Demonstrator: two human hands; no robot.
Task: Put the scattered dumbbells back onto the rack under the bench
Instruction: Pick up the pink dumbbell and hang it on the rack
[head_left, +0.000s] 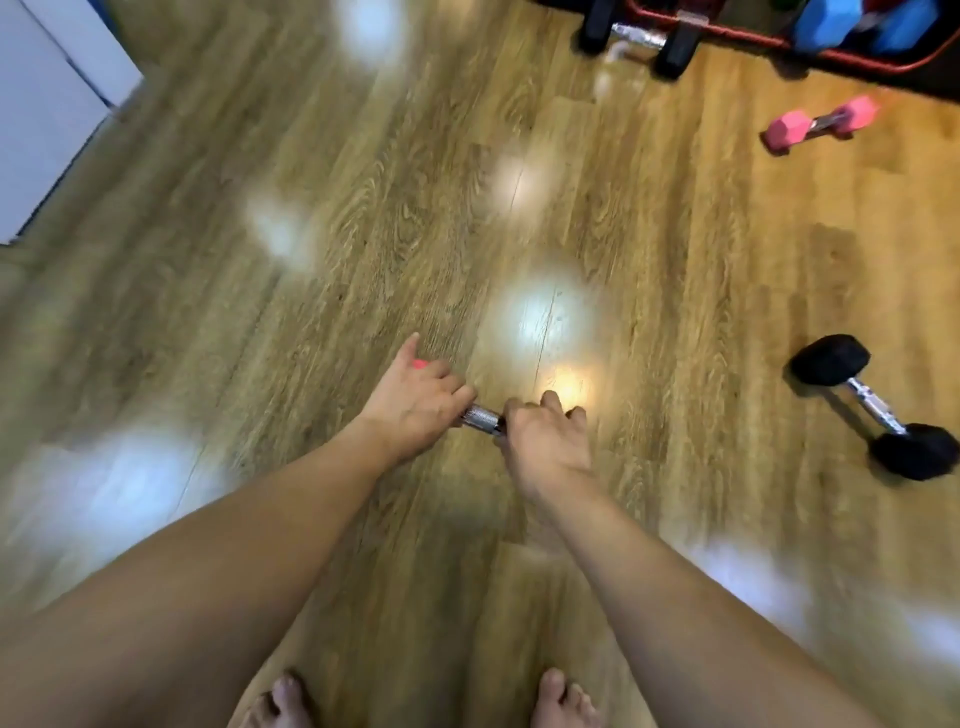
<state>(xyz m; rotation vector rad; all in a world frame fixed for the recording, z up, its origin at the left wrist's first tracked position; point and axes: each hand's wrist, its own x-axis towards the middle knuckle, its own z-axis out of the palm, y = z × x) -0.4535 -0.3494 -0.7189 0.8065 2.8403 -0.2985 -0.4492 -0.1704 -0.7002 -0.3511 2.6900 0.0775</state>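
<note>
Held between both hands over the wooden floor (363, 218): a small dumbbell (483, 417), only its knurled metal bar showing in the gap between them, plus a sliver of pink at the left palm. Left hand (415, 400) curled over one end, fingers wrapped down around it, thumb sticking out and forward. Right hand (545, 436) clamped over the other end, knuckles up, fingers folded under; that end hidden entirely. Both forearms stretched forward and down, converging at the bar, wrists close together. Bare toes (291, 701) visible at the bottom edge.

Lay well to the right on the floor: a black hex dumbbell (872, 405), chrome bar angled, untouched. Farther off, upper right: a pink dumbbell (821, 124), also on the floor. At the top: a larger black dumbbell (639, 39) resting just beside the red-framed rack (852, 61).

Inside the rack: blue dumbbell heads (826, 21) packed together, with something red behind; count could not be told. Much of the floor smeared by blur and bright reflections. White panel (47, 104) at the upper left.
</note>
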